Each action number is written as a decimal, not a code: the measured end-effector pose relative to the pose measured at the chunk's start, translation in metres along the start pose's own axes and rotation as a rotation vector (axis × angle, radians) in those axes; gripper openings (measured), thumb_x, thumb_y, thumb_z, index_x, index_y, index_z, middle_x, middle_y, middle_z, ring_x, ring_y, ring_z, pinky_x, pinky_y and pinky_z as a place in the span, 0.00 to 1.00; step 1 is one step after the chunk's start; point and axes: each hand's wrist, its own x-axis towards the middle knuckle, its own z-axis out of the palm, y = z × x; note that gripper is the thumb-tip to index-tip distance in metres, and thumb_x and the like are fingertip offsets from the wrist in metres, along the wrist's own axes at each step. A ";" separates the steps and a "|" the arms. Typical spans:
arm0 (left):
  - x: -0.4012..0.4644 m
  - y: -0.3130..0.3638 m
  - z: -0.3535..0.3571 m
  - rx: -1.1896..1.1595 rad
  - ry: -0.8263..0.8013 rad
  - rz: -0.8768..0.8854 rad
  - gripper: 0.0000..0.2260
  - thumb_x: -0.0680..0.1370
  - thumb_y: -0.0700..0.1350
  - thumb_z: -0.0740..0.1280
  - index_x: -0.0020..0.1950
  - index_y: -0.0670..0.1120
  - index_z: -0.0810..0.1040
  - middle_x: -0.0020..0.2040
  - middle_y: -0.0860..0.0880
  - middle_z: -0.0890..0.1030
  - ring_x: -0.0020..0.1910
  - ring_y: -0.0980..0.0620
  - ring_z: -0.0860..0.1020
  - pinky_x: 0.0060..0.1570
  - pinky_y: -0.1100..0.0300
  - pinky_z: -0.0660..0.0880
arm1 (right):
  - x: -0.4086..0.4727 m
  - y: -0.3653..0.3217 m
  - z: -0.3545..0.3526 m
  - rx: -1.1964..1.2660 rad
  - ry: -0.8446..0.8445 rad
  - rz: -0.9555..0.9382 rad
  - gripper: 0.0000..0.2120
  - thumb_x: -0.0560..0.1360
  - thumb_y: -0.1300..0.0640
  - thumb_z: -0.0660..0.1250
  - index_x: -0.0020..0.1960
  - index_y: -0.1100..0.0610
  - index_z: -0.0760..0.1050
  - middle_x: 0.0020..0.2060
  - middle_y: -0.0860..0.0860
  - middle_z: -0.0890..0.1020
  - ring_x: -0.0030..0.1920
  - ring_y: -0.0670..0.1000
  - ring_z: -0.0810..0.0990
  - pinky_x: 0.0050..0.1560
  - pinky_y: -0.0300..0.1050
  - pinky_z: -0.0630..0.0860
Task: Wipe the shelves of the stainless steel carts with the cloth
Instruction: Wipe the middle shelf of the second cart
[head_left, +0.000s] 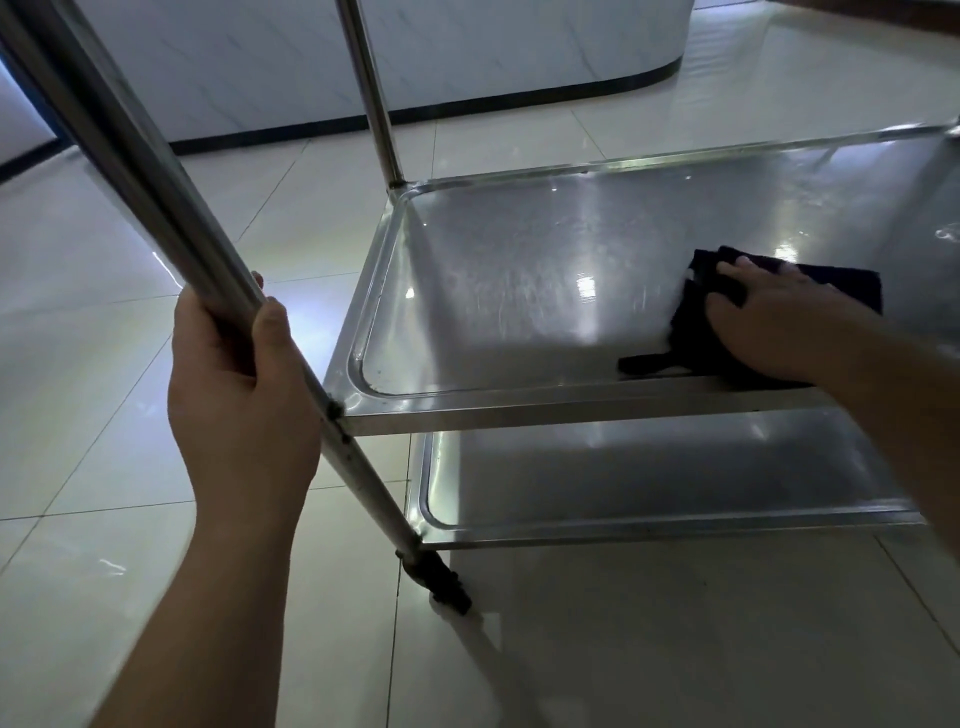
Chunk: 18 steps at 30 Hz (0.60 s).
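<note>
A stainless steel cart fills the right half of the view. Its middle shelf (519, 270) is a shallow shiny tray, and a lower shelf (649, 467) lies beneath it. A dark cloth (696, 338) lies on the middle shelf near its front edge. My right hand (779, 322) presses flat on the cloth with the fingers spread. My left hand (239, 384) grips the cart's near left upright post (156, 171), fingers curled round the tube just above the middle shelf.
A second upright post (374, 93) rises at the shelf's far left corner. A black caster (447, 582) sits under the near post. Glossy white floor tiles (104, 260) surround the cart. A curved white counter with a black base (467, 62) stands behind.
</note>
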 end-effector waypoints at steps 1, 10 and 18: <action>-0.001 0.001 0.000 0.005 -0.001 -0.010 0.08 0.83 0.54 0.62 0.59 0.65 0.74 0.47 0.73 0.79 0.47 0.73 0.77 0.45 0.81 0.68 | 0.000 -0.008 0.004 0.008 0.019 0.016 0.35 0.77 0.35 0.44 0.82 0.43 0.50 0.83 0.45 0.52 0.82 0.57 0.51 0.78 0.61 0.50; -0.005 0.015 0.001 0.065 -0.005 -0.063 0.07 0.82 0.57 0.59 0.52 0.72 0.68 0.44 0.78 0.75 0.44 0.76 0.74 0.41 0.77 0.67 | -0.001 -0.176 0.040 -0.030 -0.053 -0.552 0.30 0.82 0.41 0.47 0.83 0.46 0.52 0.83 0.44 0.52 0.82 0.55 0.48 0.80 0.59 0.46; -0.005 0.011 0.002 0.148 0.025 -0.015 0.05 0.82 0.54 0.60 0.57 0.57 0.72 0.41 0.72 0.77 0.41 0.74 0.75 0.38 0.82 0.65 | 0.025 -0.155 0.035 -0.019 -0.049 -0.574 0.30 0.81 0.37 0.47 0.82 0.42 0.54 0.82 0.44 0.54 0.82 0.54 0.52 0.79 0.58 0.49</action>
